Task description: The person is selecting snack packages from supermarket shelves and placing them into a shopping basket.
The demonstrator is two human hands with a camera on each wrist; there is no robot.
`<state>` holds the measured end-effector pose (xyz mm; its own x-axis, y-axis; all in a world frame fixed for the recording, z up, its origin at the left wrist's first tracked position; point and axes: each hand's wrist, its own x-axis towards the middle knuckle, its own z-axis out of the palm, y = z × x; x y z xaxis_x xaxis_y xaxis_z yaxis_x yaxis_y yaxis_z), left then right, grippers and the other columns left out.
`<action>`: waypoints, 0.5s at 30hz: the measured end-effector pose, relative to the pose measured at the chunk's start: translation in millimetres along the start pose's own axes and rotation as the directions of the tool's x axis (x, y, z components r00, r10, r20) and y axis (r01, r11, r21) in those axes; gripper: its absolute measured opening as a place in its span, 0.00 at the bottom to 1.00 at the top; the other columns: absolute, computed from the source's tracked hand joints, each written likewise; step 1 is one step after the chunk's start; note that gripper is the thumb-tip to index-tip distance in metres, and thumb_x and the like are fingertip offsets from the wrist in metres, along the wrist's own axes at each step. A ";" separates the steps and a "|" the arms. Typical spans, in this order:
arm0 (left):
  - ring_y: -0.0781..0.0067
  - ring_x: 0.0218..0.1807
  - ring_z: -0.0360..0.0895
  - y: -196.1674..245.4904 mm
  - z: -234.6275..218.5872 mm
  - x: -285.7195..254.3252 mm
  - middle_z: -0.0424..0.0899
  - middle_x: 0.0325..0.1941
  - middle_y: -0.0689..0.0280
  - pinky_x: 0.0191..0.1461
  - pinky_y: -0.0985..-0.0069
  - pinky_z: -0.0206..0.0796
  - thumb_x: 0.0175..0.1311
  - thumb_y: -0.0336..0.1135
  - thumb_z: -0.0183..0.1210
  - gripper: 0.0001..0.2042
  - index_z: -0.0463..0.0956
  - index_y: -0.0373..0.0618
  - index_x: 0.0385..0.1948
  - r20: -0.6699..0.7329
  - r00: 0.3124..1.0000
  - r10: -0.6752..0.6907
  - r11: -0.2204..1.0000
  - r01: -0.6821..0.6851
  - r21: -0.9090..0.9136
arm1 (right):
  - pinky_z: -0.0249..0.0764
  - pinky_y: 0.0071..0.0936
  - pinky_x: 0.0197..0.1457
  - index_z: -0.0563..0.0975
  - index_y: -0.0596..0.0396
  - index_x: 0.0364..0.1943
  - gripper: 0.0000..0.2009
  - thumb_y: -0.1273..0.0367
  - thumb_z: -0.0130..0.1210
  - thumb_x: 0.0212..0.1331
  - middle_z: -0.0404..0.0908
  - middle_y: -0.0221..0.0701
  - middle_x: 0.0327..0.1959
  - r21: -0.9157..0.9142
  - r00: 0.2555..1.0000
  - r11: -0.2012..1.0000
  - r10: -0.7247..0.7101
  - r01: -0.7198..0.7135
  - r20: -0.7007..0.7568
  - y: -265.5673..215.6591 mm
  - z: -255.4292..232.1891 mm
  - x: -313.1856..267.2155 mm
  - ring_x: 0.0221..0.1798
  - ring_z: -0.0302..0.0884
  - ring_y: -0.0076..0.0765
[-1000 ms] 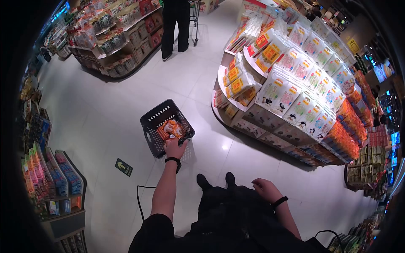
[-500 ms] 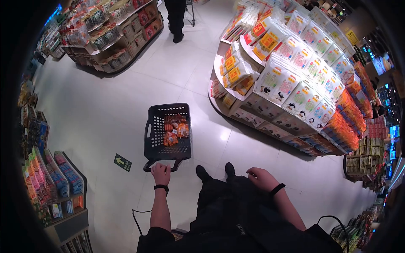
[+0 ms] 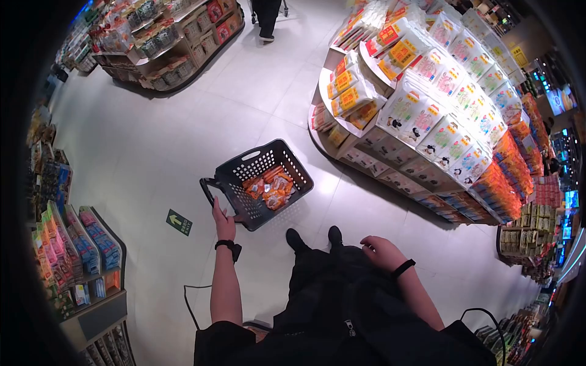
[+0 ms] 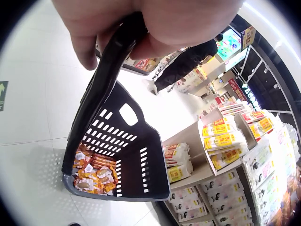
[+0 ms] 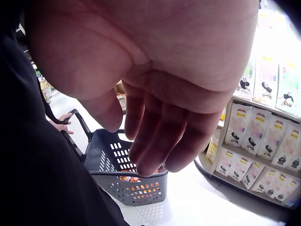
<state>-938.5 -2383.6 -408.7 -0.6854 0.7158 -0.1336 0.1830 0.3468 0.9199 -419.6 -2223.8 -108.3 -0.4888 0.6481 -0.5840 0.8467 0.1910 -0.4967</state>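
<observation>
A dark plastic shopping basket (image 3: pixel 297 174) hangs by its black handle (image 4: pixel 99 84) from my left hand (image 3: pixel 224 224). In the left wrist view the fingers and thumb (image 4: pixel 146 23) curl about the handle. Orange and red packets (image 3: pixel 274 190) lie in the bottom of the basket, also visible in the left wrist view (image 4: pixel 96 176). My right hand (image 3: pixel 383 251) hangs beside the body with loosely bent fingers and nothing in it; the right wrist view shows its palm (image 5: pixel 155 70) in front of the basket (image 5: pixel 141 190).
A curved display (image 3: pixel 427 140) of white and yellow bags stands at the right. Shelves of packets stand upper left (image 3: pixel 165 43) and lower left (image 3: pixel 91 250). A person with a cart walks at the top (image 3: pixel 266 18). A green arrow sign (image 3: pixel 178 222) marks the floor.
The basket has swung and turned, now tilting to the right of my left hand, which has moved slightly left and up since half a second ago. The person ahead has moved further off.
</observation>
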 end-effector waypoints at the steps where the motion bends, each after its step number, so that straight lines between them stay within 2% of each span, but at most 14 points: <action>1: 0.39 0.92 0.55 11.3 5.1 1.0 0.49 0.92 0.42 0.90 0.51 0.63 0.70 0.13 0.48 0.46 0.47 0.54 0.92 0.002 1.000 -0.002 1.000 0.002 0.005 | 0.84 0.49 0.68 0.86 0.61 0.58 0.15 0.65 0.59 0.78 0.91 0.49 0.55 -0.014 1.000 1.000 0.013 -0.012 0.017 0.6 2.4 0.1 0.60 0.89 0.58; 3: 0.40 0.91 0.56 10.9 22.0 9.2 0.54 0.91 0.44 0.90 0.49 0.62 0.75 0.16 0.54 0.44 0.45 0.50 0.91 -0.010 0.999 0.043 0.979 -0.040 0.198 | 0.84 0.46 0.69 0.86 0.61 0.60 0.15 0.67 0.59 0.78 0.92 0.48 0.57 -0.047 0.998 0.998 0.040 -0.037 0.048 0.4 1.8 4.5 0.61 0.90 0.55; 4: 0.36 0.89 0.59 17.7 32.2 7.6 0.58 0.87 0.40 0.89 0.49 0.59 0.76 0.18 0.54 0.44 0.45 0.55 0.92 -0.012 1.000 0.029 0.990 -0.027 0.140 | 0.84 0.46 0.69 0.86 0.61 0.60 0.16 0.66 0.59 0.78 0.92 0.48 0.57 -0.059 0.998 0.998 0.028 -0.025 0.058 -2.8 -0.3 5.5 0.61 0.90 0.55; 5: 0.35 0.88 0.60 25.3 40.9 7.0 0.60 0.86 0.40 0.88 0.49 0.60 0.75 0.19 0.54 0.45 0.45 0.56 0.92 0.013 1.000 -0.021 0.993 0.020 0.113 | 0.84 0.46 0.69 0.86 0.61 0.61 0.16 0.66 0.59 0.79 0.92 0.48 0.57 -0.049 0.999 0.999 0.010 -0.008 0.049 -2.0 -0.5 5.8 0.61 0.90 0.56; 7: 0.30 0.86 0.61 28.9 61.8 8.7 0.60 0.84 0.36 0.87 0.48 0.62 0.75 0.19 0.55 0.44 0.45 0.55 0.91 0.030 1.000 0.007 0.993 -0.010 0.120 | 0.84 0.46 0.69 0.86 0.61 0.61 0.16 0.66 0.59 0.79 0.91 0.48 0.57 -0.032 0.999 0.999 -0.022 0.023 0.023 0.0 -1.9 5.5 0.61 0.90 0.56; 10: 0.24 0.82 0.65 48.0 108.2 32.3 0.59 0.82 0.31 0.85 0.47 0.63 0.75 0.21 0.56 0.43 0.47 0.55 0.90 0.027 1.000 0.002 0.997 -0.005 0.083 | 0.84 0.47 0.69 0.86 0.61 0.60 0.16 0.66 0.59 0.79 0.92 0.48 0.57 -0.039 0.999 0.999 0.025 -0.024 0.020 -0.5 -6.2 2.5 0.61 0.90 0.56; 13: 0.20 0.77 0.69 65.9 157.4 59.2 0.57 0.81 0.28 0.82 0.45 0.66 0.75 0.22 0.56 0.42 0.49 0.56 0.89 -0.018 0.993 -0.114 0.993 0.115 0.029 | 0.84 0.46 0.69 0.86 0.61 0.60 0.15 0.66 0.59 0.78 0.92 0.48 0.56 -0.055 1.000 0.998 0.018 -0.018 -0.007 7.6 -8.5 -5.5 0.60 0.90 0.56; 14: 0.22 0.72 0.74 72.7 175.7 64.1 0.64 0.78 0.30 0.78 0.45 0.69 0.74 0.23 0.57 0.40 0.53 0.56 0.87 -0.035 0.991 -0.132 0.989 0.134 0.059 | 0.82 0.50 0.69 0.86 0.61 0.57 0.15 0.65 0.58 0.78 0.91 0.50 0.54 -0.021 0.999 0.999 0.028 -0.029 -0.037 10.0 -8.8 -11.7 0.61 0.88 0.61; 15: 0.25 0.73 0.73 76.1 192.3 71.3 0.65 0.78 0.31 0.80 0.46 0.67 0.72 0.23 0.59 0.41 0.54 0.55 0.87 -0.003 0.995 -0.101 0.994 0.101 0.045 | 0.82 0.50 0.69 0.86 0.61 0.57 0.15 0.65 0.59 0.78 0.91 0.50 0.54 -0.010 0.998 0.999 0.045 -0.046 -0.047 15.6 -9.2 -16.5 0.61 0.88 0.61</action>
<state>-837.9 -2189.6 -419.1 -0.7027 0.6751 -0.2246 0.1442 0.4443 0.8842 -396.5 -2224.8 -100.5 -0.4394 0.6899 -0.5753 0.8704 0.1686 -0.4627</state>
